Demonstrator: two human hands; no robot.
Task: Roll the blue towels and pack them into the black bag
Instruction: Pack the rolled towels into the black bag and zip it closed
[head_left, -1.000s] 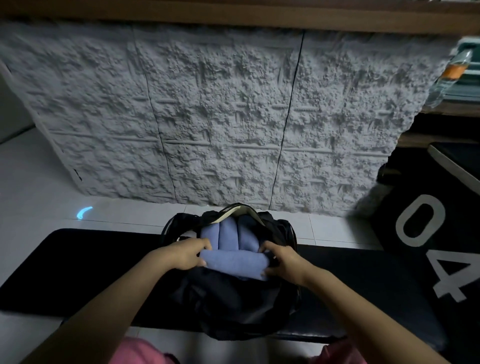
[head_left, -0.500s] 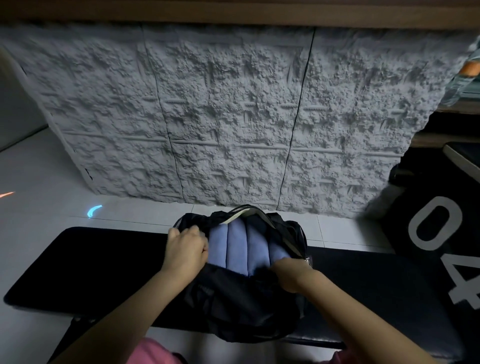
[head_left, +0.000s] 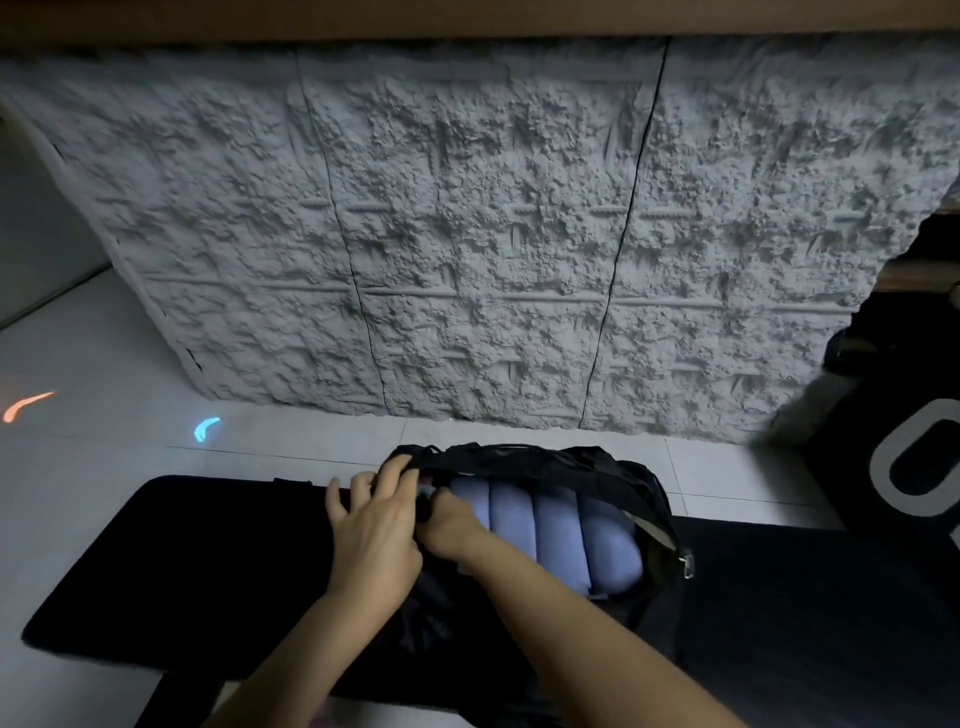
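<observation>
Shifted over to the left end of the black bag (head_left: 519, 460), far edge of the bench (head_left: 208, 545): left hand (head_left: 374, 530) curled on the rim, right hand (head_left: 452, 525) crossed beside it, fingers hidden (can't tell; zip, perhaps). Beyond, blue towels (head_left: 561, 535) now all tucked inside, side by side. Packing looks done.

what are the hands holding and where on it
Both hold the black bag at the left end of its opening: the left hand grips the rim, the right hand pinches beside it, perhaps a zip pull; too dark to tell.
</observation>
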